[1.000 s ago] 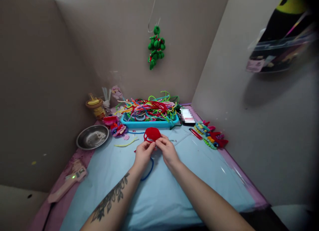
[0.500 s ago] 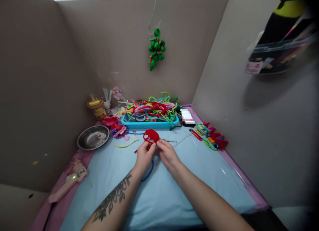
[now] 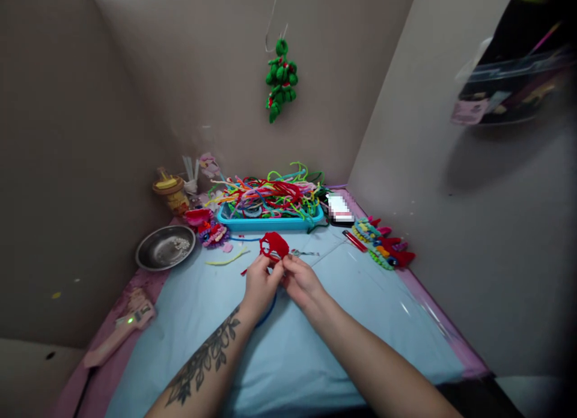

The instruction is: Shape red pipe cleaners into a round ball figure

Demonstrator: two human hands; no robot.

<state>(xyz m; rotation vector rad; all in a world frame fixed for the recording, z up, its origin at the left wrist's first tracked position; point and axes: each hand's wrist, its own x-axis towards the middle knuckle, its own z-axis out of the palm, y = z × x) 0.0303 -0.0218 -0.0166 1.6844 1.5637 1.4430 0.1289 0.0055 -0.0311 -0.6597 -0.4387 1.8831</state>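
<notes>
My left hand [image 3: 260, 283] and my right hand [image 3: 303, 280] meet in the middle of the light blue table cover [image 3: 293, 358]. Both pinch the lower edge of a small red pipe-cleaner piece [image 3: 274, 245], which sticks up between the fingertips. A loose red end pokes out to the left of my left hand. A blue pipe cleaner [image 3: 269, 307] lies curved on the cover under my left wrist. Just right of the red piece a thin silvery strand [image 3: 305, 253] lies on the cover.
A turquoise tray [image 3: 270, 223] heaped with coloured pipe cleaners stands at the back. Left are a steel bowl [image 3: 166, 248], a pink glue gun [image 3: 119, 334] and a yellow-lidded jar [image 3: 169, 188]. Finished colourful pieces [image 3: 382, 245] lie right. A green figure [image 3: 280, 78] hangs on the wall.
My hands have drawn slightly closer together on the red piece, which has turned a little between the fingers. The view has shifted slightly.
</notes>
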